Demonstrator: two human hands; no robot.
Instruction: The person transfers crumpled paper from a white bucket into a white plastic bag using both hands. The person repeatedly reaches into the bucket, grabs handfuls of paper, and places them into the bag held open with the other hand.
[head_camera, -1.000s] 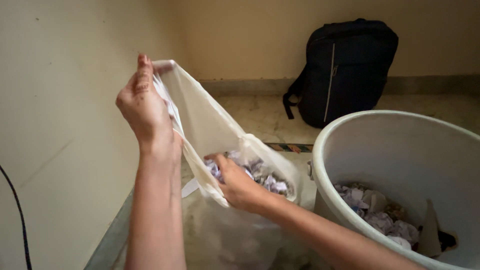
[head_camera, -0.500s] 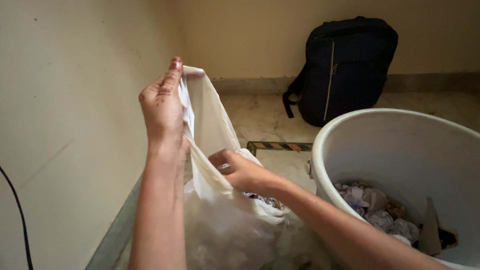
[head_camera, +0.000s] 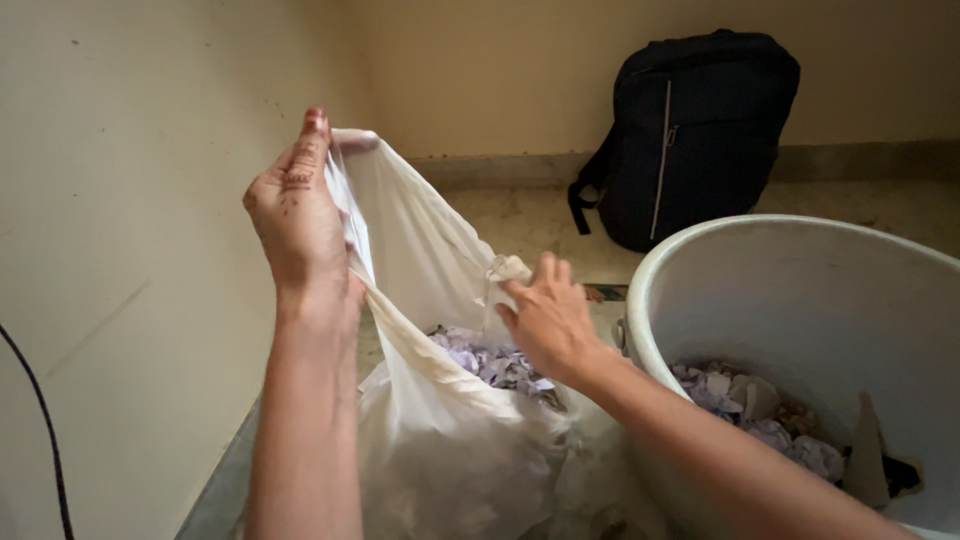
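Observation:
My left hand is raised and grips the top edge of a translucent white plastic bag, holding it up near the wall. My right hand pinches the bag's opposite rim, pulling the mouth apart. Inside the bag lie several crumpled pale purple and white paper scraps. The bag's lower part sags toward the floor, between my forearms.
A large white plastic bucket stands at the right with crumpled paper scraps and a piece of cardboard in it. A dark backpack leans on the far wall. A black cable hangs along the left wall.
My right hand came out of the bag and now holds its far rim. The bag's mouth has widened, showing the paper scraps again. My left hand shifted slightly left.

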